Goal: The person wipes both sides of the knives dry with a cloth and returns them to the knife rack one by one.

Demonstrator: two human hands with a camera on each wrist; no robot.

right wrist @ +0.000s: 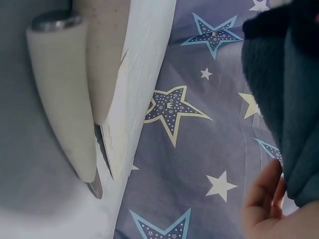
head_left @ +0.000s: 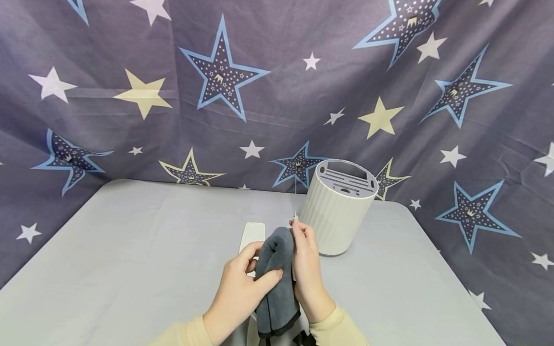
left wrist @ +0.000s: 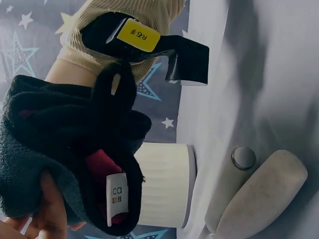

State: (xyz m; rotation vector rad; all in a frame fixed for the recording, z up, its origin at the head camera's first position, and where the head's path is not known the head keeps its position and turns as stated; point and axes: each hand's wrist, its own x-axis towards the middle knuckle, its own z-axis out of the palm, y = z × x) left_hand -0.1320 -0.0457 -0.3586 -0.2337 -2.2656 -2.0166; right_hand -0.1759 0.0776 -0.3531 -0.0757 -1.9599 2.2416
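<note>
A folded grey-blue cloth [head_left: 277,269] with black edging is held up in front of me. My left hand [head_left: 244,278] grips it, thumb across its face. In the left wrist view the cloth [left wrist: 45,149] shows a black loop, a pink-red inside and a white label [left wrist: 117,199]. Beside the cloth's right side, my right hand [head_left: 308,274] pinches a slim upright item [head_left: 295,218] with a white base and a fine line rising from it; I cannot tell its kind. Cloth and fingers hide its lower part.
A ribbed off-white knife block [head_left: 335,211] with a slotted grey top stands just beyond my right hand. Pale-handled knives [right wrist: 62,99] lie on the cloth-covered table, one with a broad light blade [right wrist: 115,129]. A star-patterned curtain [head_left: 277,86] hangs behind the table.
</note>
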